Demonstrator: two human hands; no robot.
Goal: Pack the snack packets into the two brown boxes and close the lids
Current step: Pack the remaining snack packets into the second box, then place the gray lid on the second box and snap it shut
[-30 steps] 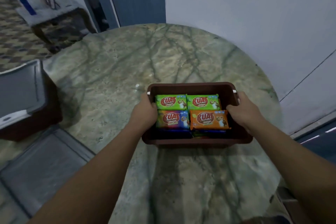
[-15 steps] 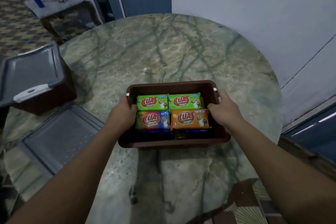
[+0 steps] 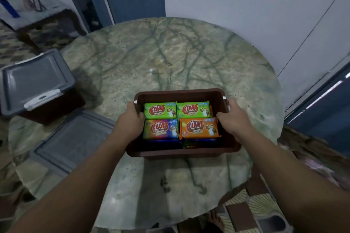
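Lidded and sitting at the far left edge of the round marble desk (image 3: 170, 58), a second brown box (image 3: 56, 106) is wearing a grey lid (image 3: 34, 81) with a white latch, its left side running out of frame. Just in front of it, a loose grey lid (image 3: 75, 142) is lying flat on the desk, its near corner reaching toward the desk's left rim. Between that loose lid and the open brown box (image 3: 181, 93) only a narrow strip of marble is showing, and the left forearm is crossing over it.

Gripping the open box's left wall is the left hand (image 3: 130, 125), thumb hooked inside over the rim and fingers wrapping down the outside. Inside, snack packets are lying flat and stacked: two green packets (image 3: 161, 110) side by side at the far end, a purple packet (image 3: 161, 128) and an orange packet (image 3: 198, 127) in front of them, with darker packets partly showing beneath at the near end. The box's near wall is sitting back from the desk's near rim, with bare marble in front of it.

Gripping the right wall is the right hand (image 3: 234, 123), thumb inside and fingers curling outside the rim. Beyond it, a band of bare desk is running to the right edge. Behind the box, the far half of the desk is lying open up to the pale wall (image 3: 246, 15).
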